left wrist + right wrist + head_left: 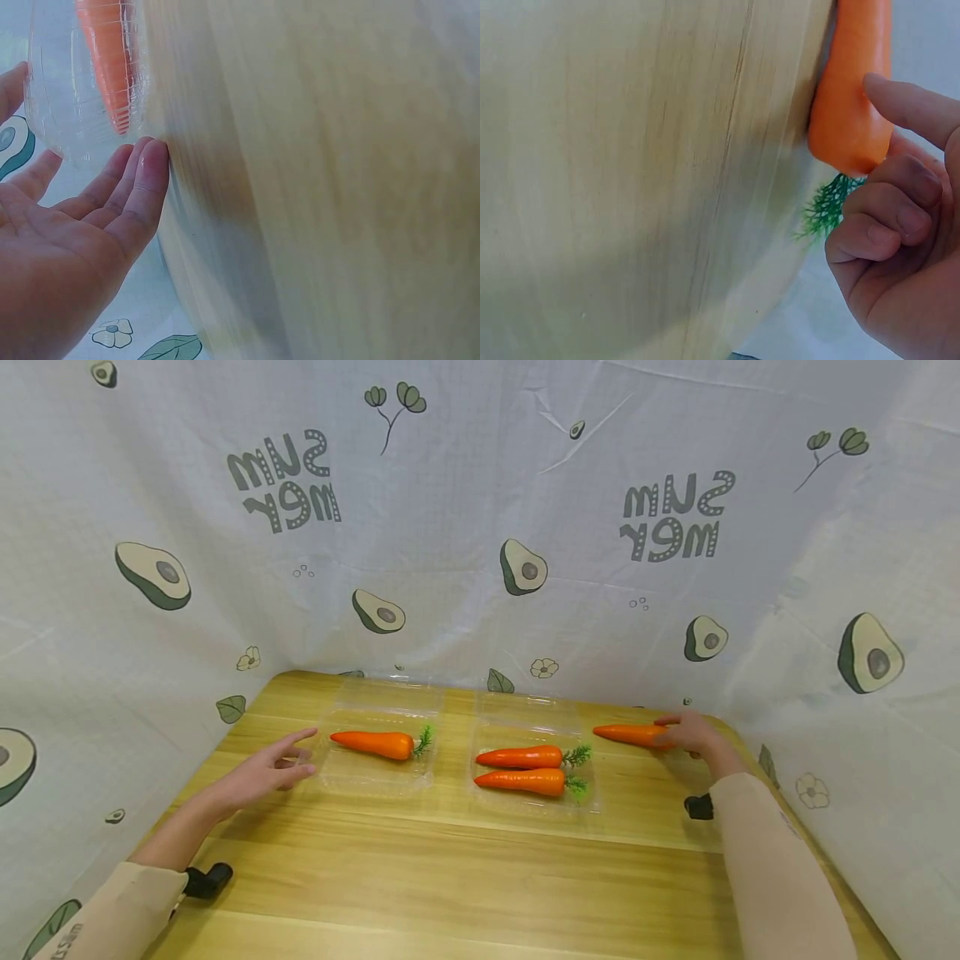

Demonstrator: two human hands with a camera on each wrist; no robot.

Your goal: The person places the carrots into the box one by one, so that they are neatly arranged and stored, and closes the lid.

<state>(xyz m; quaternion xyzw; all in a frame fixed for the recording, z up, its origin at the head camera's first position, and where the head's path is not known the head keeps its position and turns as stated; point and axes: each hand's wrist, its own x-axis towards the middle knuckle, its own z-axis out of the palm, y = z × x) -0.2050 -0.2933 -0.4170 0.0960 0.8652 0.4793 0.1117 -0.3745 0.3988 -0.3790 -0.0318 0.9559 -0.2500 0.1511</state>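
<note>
My right hand (693, 733) pinches an orange carrot (627, 734) near its thick end, at the right back of the table. In the right wrist view the thumb lies on the carrot (851, 105), the other fingers are curled, and green leaves (829, 206) hang below it. Fingers loosely extended, my left hand (257, 774) is at the left edge of a clear plastic box (371, 785). One carrot (378, 744) lies in that box, tip to the left. A second clear box (528, 803) holds an upper carrot (525, 757) and a lower carrot (525, 781), side by side.
Both boxes have their clear lids folded back toward the rear: a left lid (390, 695) and a right lid (528, 712). They stand on a wooden table (450, 893). A white curtain (450, 510) printed with avocados hangs behind the table and along its sides.
</note>
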